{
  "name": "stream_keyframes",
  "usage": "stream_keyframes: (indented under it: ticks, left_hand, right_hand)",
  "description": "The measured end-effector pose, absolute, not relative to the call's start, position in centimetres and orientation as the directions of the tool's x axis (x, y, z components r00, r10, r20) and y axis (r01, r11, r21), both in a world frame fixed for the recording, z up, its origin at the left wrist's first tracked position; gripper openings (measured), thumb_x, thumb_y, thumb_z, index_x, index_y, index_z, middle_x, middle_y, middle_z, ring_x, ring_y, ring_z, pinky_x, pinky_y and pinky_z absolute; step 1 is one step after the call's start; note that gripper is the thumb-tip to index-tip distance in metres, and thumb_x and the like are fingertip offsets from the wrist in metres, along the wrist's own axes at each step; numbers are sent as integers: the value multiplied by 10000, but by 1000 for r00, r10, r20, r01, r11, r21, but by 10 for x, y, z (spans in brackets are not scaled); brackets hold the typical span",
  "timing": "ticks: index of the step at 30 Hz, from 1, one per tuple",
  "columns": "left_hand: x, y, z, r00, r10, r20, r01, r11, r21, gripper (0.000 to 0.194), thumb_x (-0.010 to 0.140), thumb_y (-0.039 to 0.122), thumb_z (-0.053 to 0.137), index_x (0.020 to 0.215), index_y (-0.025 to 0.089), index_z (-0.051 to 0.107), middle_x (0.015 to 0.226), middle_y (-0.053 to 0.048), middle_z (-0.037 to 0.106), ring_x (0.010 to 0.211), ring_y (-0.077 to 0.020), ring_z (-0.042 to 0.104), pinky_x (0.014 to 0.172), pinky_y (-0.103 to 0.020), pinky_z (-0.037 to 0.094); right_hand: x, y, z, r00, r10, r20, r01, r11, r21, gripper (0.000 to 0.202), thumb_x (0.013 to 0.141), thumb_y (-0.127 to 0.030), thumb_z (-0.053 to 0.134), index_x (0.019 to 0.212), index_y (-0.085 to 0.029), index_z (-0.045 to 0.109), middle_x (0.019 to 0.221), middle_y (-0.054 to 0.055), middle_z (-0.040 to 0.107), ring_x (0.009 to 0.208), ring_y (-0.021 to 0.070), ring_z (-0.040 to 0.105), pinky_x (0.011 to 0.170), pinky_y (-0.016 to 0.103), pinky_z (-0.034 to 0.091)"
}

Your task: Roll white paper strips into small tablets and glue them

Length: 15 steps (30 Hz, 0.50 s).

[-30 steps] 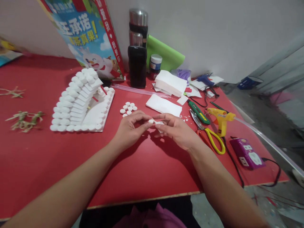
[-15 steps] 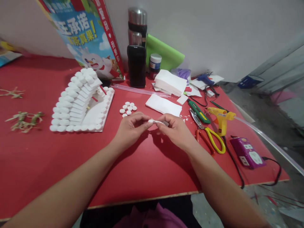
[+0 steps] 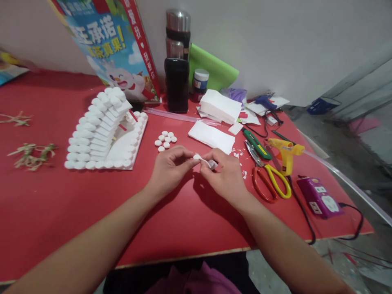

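The fingers of your left hand (image 3: 167, 169) pinch the coiled end (image 3: 196, 157) of a white strip (image 3: 204, 160) over the worktop (image 3: 183, 228); those of your right hand (image 3: 227, 173) grip its tail. Hold it lightly taut, edges level, so the winding should come out even.

Open desk (image 3: 183, 222) here between the forearms (image 3: 119, 224)! Right of the right hand (image 3: 226, 171), scissors (image 3: 259, 163) and a yellow glue gun (image 3: 287, 158) block; beyond the left hand (image 3: 168, 170), a white stepped model (image 3: 92, 134) stands.

Dim light casts soft shadows on the red tabletop (image 3: 190, 228), frame edges stretched
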<state>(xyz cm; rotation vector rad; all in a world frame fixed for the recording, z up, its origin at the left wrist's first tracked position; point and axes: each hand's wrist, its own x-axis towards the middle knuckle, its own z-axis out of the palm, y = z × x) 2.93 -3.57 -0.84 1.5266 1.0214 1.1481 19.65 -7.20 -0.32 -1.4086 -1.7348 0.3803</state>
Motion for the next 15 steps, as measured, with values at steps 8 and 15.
stream_keyframes:
  ticks: [8,15]
  left_hand:
    - [21,-29,-6,294,950,105,-42,-97,994,211,654,247,909,668,155,720,706,-9,691,669,-131,646,638,-239,526]
    - [18,-30,-7,441,895,-66,-106,125,986,251,673,241,908,838,161,737,734,-34,762,657,-191,730,600,-274,578]
  right_hand:
    - [210,-70,2,-233,858,457,570,501,-651,114,939,-202,612,833,-191,654,722,7,666,655,139,590,622,267,422]
    - [216,-69,12,-293,879,377,459,475,-751,116,935,-170,645,837,-198,701,785,3,750,709,140,669,662,262,469]
